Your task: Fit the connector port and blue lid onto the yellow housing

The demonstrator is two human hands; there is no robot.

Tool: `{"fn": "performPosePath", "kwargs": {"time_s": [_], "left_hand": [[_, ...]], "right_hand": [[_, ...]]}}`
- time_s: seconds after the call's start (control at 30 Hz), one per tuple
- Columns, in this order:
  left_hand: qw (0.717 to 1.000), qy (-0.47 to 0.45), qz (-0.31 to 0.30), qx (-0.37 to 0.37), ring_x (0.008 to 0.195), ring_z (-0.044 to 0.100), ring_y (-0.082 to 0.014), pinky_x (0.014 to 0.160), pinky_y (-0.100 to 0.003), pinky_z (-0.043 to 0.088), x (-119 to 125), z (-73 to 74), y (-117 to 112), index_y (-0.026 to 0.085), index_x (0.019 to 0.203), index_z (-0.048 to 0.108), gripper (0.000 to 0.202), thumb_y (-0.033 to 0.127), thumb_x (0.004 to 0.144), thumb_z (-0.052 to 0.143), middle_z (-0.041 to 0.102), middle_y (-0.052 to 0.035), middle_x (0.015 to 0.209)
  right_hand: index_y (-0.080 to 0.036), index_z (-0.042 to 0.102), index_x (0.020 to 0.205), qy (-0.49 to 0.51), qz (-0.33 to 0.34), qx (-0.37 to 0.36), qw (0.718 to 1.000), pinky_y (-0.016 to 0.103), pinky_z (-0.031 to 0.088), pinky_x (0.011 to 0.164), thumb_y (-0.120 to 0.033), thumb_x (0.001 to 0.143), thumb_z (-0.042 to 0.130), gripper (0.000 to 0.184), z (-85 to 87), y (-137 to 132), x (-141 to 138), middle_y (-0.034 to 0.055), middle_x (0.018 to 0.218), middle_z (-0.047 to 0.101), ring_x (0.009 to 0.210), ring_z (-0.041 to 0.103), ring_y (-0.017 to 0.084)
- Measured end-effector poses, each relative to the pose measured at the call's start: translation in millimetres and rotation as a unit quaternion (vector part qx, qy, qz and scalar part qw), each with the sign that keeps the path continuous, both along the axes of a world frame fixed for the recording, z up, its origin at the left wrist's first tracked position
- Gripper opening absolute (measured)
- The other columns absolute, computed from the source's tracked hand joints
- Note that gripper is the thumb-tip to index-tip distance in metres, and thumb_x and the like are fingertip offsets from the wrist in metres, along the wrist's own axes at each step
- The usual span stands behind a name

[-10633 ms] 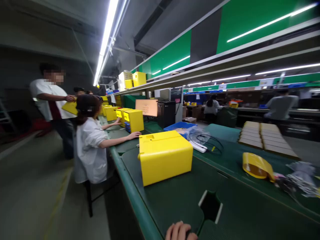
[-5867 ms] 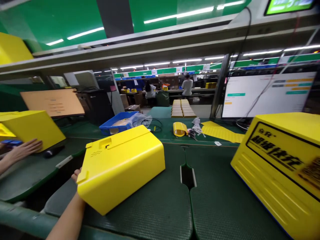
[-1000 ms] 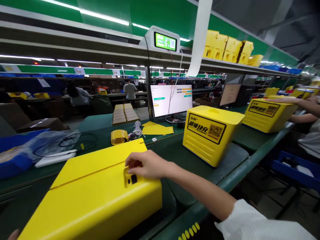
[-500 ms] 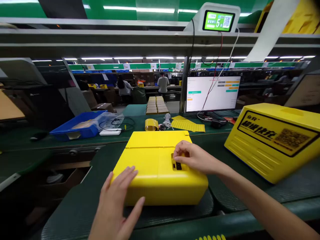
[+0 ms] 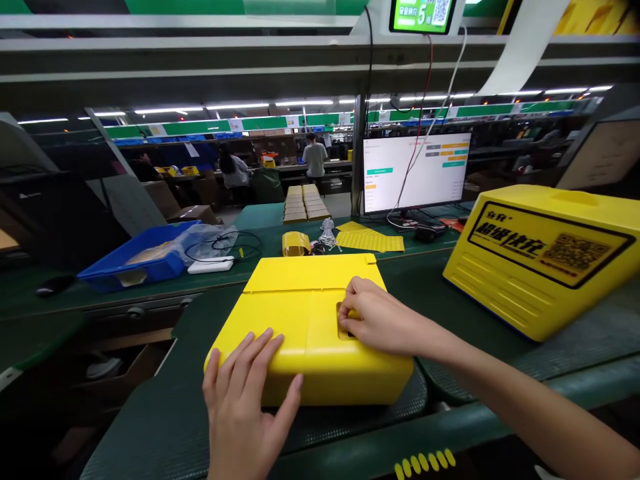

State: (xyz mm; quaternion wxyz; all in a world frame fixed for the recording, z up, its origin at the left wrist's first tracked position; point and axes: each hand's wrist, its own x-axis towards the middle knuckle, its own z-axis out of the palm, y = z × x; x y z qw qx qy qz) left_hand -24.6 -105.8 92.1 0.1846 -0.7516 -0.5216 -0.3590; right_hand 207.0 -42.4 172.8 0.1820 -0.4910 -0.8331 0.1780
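A yellow plastic case (image 5: 285,317) lies on the dark green work surface in front of me. My left hand (image 5: 245,383) rests on its near left corner, fingers spread over the top and the thumb along the front face. Over a small recessed panel (image 5: 341,321) in the right part of the top, my right hand (image 5: 373,317) is closed in a pinch. Its fingertips are down at the recess and cover most of it. Whatever they may hold there is hidden.
A second yellow case (image 5: 530,260) with a black-framed label stands at the right. Behind are a monitor (image 5: 415,173), yellow sticker sheets (image 5: 370,239), a tape roll (image 5: 296,244), and a blue tray (image 5: 135,257) holding plastic bags. Two people sit or stand far off.
My left hand has come down flatter and further onto the case. My right hand has lowered its fingertips into the recess, covering the black parts seen before. The view has tilted down slightly.
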Motion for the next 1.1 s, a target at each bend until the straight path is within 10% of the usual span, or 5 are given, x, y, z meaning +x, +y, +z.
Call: {"fn": "performPosePath", "kwargs": {"time_s": [0.6, 0.8, 1.1], "left_hand": [[1.000, -0.024, 0.000, 0.005, 0.122, 0.047, -0.0256, 0.114, -0.051, 0.017, 2.3, -1.3, 0.6, 0.024, 0.123, 0.050, 0.045, 0.033, 0.079, 0.057, 0.061, -0.0082, 0.120], [1.000, -0.019, -0.003, -0.007, 0.124, 0.046, -0.0234, 0.115, -0.048, 0.016, -0.7, -0.1, 0.5, 0.025, 0.124, 0.049, 0.044, 0.033, 0.081, 0.056, 0.061, -0.0058, 0.123], [1.000, -0.019, -0.001, -0.017, 0.124, 0.046, -0.0231, 0.115, -0.048, 0.016, -0.7, 0.2, 0.6, 0.026, 0.124, 0.048, 0.043, 0.032, 0.082, 0.055, 0.061, -0.0056, 0.124]], "right_hand": [[-0.018, 0.061, 0.066, -0.008, -0.034, 0.044, 0.998, 0.030, 0.042, 0.069, -0.013, 0.072, 0.057, 0.009, -6.8, 4.5, -0.1, 0.0049, 0.085, 0.055, 0.080, 0.051, 0.017], [-0.025, 0.071, 0.083, 0.002, 0.029, 0.052, 0.998, 0.033, 0.041, 0.081, -0.004, 0.077, 0.044, 0.035, -10.8, 4.5, 8.9, 0.0062, 0.093, 0.053, 0.090, 0.050, 0.019], [-0.025, 0.070, 0.089, -0.231, 0.103, 0.148, 0.956, 0.035, 0.032, 0.060, -0.017, 0.087, 0.049, 0.023, 11.0, -8.1, -0.8, 0.0078, 0.098, 0.054, 0.085, 0.051, 0.024]]}}
